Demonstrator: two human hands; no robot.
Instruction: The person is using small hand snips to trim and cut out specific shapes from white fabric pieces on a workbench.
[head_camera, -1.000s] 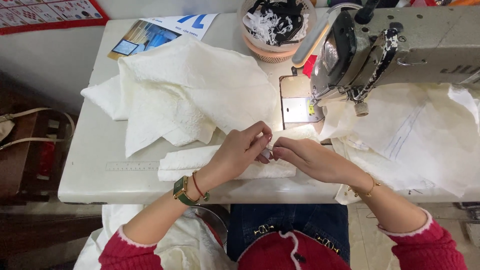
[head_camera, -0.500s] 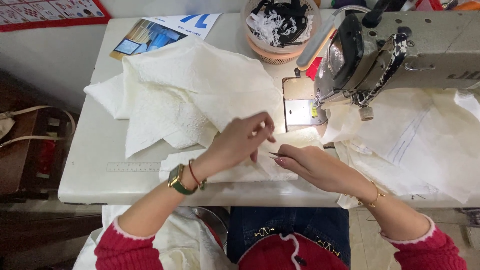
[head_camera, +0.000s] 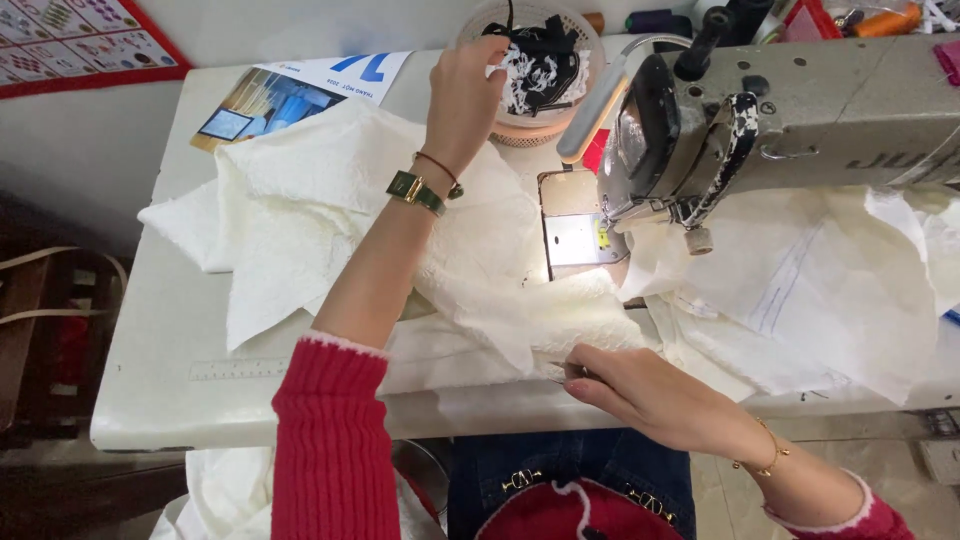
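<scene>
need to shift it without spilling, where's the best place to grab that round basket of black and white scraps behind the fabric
Grip the round pinkish plastic basket by its rim, coming from the front-left, where the left hand already reaches it. It stands upright and its mesh wall is open on that side. The grey sewing machine crowds its right side, so a two-sided hold there looks awkward.

The white sewing table (head_camera: 160, 400) carries cream lace fabric (head_camera: 300, 220) beneath the left hand (head_camera: 465, 95) and extending to the right hand (head_camera: 650, 395). A round basket (head_camera: 530, 130) sits under the left fingertips. A printed booklet (head_camera: 270, 95) lies left of that hand. A sewing machine (head_camera: 780, 120) stands right of it.
</scene>
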